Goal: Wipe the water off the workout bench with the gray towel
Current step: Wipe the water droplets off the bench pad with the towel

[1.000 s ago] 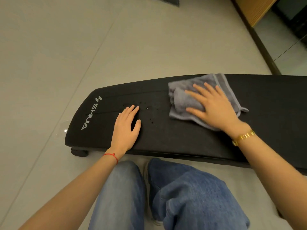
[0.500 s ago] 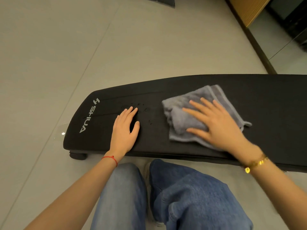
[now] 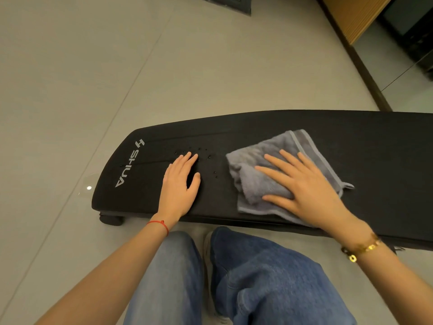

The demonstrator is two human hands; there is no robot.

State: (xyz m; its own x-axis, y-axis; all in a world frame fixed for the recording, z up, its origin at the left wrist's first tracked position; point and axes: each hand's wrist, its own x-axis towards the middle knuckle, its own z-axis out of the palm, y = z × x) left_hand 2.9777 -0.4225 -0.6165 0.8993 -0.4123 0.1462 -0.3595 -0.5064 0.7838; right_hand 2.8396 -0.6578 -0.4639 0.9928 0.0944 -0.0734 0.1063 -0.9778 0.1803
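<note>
A long black workout bench with white lettering at its left end lies low across the floor in front of my knees. Small water drops dot the pad just beyond and to the right of my left hand, which rests flat and empty on the bench. A crumpled gray towel lies on the pad to the right of the drops. My right hand presses flat on top of it, fingers spread and pointing left.
Gray tiled floor surrounds the bench. A wooden panel and dark skirting run along the upper right, with a dark object at the top edge. My jeans-clad legs are close to the bench's near edge, above a bench foot.
My right hand has slid the towel from the bench's far edge toward the near side and slightly left, closer to the drops. My left hand has stayed flat in place.
</note>
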